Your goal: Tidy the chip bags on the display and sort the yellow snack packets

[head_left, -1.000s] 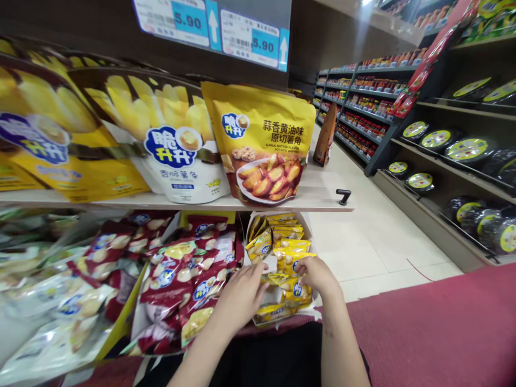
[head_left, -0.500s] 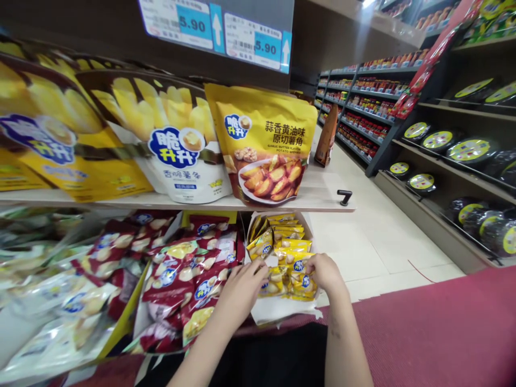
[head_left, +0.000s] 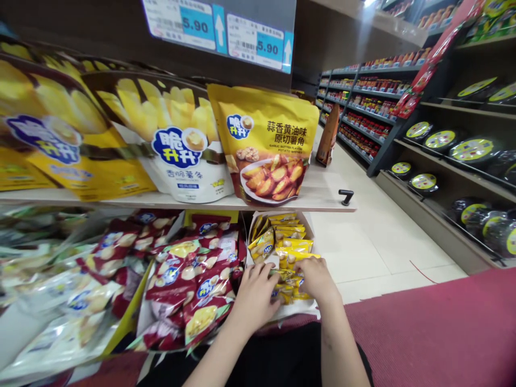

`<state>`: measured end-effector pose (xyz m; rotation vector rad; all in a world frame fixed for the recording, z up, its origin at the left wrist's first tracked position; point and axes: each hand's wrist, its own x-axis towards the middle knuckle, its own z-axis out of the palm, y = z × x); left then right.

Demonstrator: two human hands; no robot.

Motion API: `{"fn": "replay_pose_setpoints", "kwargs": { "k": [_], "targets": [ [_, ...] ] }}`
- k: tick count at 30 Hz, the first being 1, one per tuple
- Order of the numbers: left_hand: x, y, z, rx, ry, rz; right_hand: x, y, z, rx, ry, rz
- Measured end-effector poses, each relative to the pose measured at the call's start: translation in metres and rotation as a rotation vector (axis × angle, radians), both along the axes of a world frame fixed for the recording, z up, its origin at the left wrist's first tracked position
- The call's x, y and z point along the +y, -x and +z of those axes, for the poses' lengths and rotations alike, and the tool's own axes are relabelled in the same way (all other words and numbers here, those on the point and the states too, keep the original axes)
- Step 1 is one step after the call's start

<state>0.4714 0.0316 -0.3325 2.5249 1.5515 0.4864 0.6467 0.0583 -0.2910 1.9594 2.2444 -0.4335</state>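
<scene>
A white carton (head_left: 311,232) on the lower level holds small yellow snack packets (head_left: 293,246), the rear ones standing in a row. My left hand (head_left: 258,290) reaches over its left side, with bent fingers closed against the front packets. From the right, my right hand (head_left: 317,278) has its fingers curled onto the same front group. Its fingertips are partly hidden among the packets. Immediately left of the carton, maroon snack packets (head_left: 173,293) lie in another open box.
Above the cartons runs a shelf (head_left: 322,199) with a black hook (head_left: 345,196) at its end. Large snack pouches (head_left: 266,145) stand on it under price labels (head_left: 197,26). White packets (head_left: 76,312) lie at left. Across the aisle is a rack with black wrapped goods (head_left: 470,148).
My right hand has moved left and slightly down, closer to my left hand, which has shifted a little right and down. The front yellow packets now look more upright and squeezed together.
</scene>
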Motion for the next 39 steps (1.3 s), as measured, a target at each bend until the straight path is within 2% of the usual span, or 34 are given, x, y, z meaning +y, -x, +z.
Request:
{"fn": "replay_pose_setpoints", "kwargs": {
  "k": [6, 14, 21, 25, 27, 29, 31, 33, 35, 37, 39],
  "targets": [
    [0.0, -0.011, -0.002, 0.039, -0.037, 0.053, 0.008, 0.012, -0.008, -0.048, 0.125, 0.018],
    [0.007, -0.012, 0.002, 0.085, -0.054, 0.082, 0.011, -0.006, -0.006, -0.032, 0.089, -0.164],
    [0.008, -0.03, -0.008, 0.161, -0.117, 0.153, 0.019, -0.018, -0.019, 0.179, -0.005, -0.04],
    [0.002, -0.027, -0.008, 0.075, -0.193, 0.149, 0.023, -0.024, -0.027, 0.259, 0.001, -0.032],
    [-0.008, -0.026, -0.005, -0.044, -0.267, 0.101, 0.024, -0.03, -0.03, 0.348, 0.018, -0.029],
    [-0.022, -0.028, -0.002, -0.189, -0.302, -0.055, 0.024, -0.036, -0.032, 0.453, 0.029, -0.044],
    [-0.036, -0.036, -0.003, -0.316, -0.208, -0.256, 0.024, -0.042, -0.036, 0.542, 0.036, -0.066],
    [-0.045, -0.045, -0.006, -0.393, -0.019, -0.308, 0.024, -0.045, -0.039, 0.592, 0.038, -0.072],
    [-0.047, -0.053, -0.011, -0.391, 0.112, -0.162, 0.024, -0.047, -0.041, 0.617, 0.039, -0.06],
    [-0.043, -0.055, -0.014, -0.31, 0.113, 0.022, 0.023, -0.047, -0.04, 0.636, 0.044, -0.042],
    [-0.034, -0.052, -0.014, -0.197, 0.102, 0.145, 0.022, -0.046, -0.038, 0.645, 0.046, -0.025]
  ]
}}
